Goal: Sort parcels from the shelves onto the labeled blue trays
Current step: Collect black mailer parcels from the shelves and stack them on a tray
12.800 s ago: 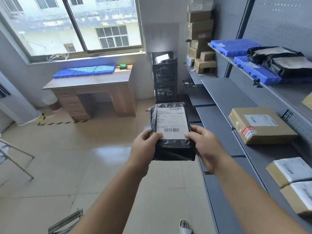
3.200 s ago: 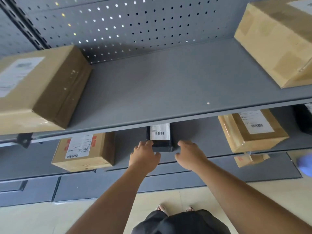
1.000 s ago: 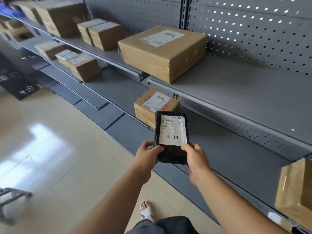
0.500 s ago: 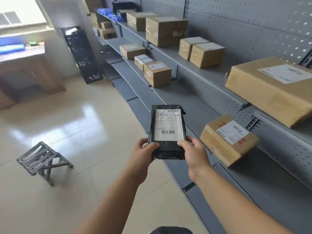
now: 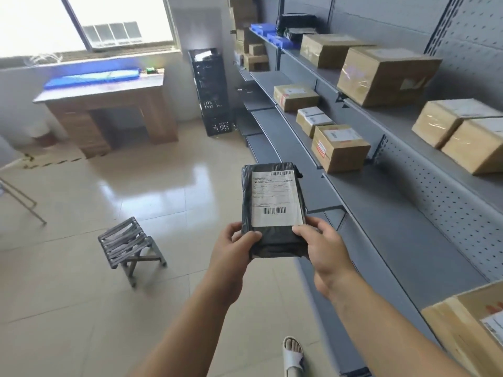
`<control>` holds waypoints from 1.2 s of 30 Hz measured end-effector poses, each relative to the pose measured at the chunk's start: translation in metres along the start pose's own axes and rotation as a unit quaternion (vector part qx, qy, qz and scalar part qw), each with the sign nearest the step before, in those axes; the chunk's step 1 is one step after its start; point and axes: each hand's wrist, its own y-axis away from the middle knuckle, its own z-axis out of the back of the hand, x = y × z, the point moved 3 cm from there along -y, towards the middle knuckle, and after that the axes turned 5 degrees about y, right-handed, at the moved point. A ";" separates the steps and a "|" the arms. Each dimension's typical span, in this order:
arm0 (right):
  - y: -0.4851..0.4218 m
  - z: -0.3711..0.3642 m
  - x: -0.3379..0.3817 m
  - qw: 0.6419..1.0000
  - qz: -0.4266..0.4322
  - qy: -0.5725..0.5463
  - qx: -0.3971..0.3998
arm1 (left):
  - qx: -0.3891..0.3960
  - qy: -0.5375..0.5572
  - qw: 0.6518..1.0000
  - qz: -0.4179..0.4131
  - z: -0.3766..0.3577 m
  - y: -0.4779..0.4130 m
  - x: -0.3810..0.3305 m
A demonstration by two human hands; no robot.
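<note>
I hold a black plastic-wrapped parcel [image 5: 273,210] with a white barcode label facing up, in front of my chest. My left hand [image 5: 234,251] grips its lower left corner and my right hand [image 5: 324,246] grips its lower right corner. Blue trays [image 5: 92,77] lie on the wooden desk [image 5: 109,104] under the window, far ahead on the left. More blue trays [image 5: 275,39] sit at the far end of the upper shelf, with black parcels [image 5: 296,25] on them.
Grey metal shelves [image 5: 381,208] run along the right, holding several cardboard boxes [image 5: 340,148]. A small grey folding stool [image 5: 128,246] stands on the tiled floor to my left. Stacked black crates [image 5: 212,91] stand by the far wall.
The view has swung further left toward the desk and window, and the shelves have slid to the right. Both hands keep the same hold on the black parcel.
</note>
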 end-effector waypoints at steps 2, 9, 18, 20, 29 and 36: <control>-0.035 -0.015 0.011 1.000 0.000 -0.009 0.014 | -0.013 0.002 1.000 -0.010 -0.004 -0.032 -0.013; -0.160 -0.065 0.072 0.997 -0.005 -0.022 0.071 | -0.070 0.001 0.996 -0.046 -0.036 -0.147 -0.075; -0.291 -0.149 0.138 0.988 0.024 -0.011 0.154 | -0.128 0.035 0.987 -0.095 -0.038 -0.273 -0.153; -0.317 -0.171 0.148 0.986 0.030 -0.009 0.164 | -0.129 0.044 0.985 -0.102 -0.031 -0.302 -0.169; -0.437 -0.291 0.193 0.987 0.039 -0.009 0.155 | -0.103 0.049 0.987 -0.111 0.012 -0.447 -0.256; -0.518 -0.359 0.222 0.991 0.034 -0.042 0.120 | -0.068 0.021 0.992 -0.104 0.028 -0.555 -0.320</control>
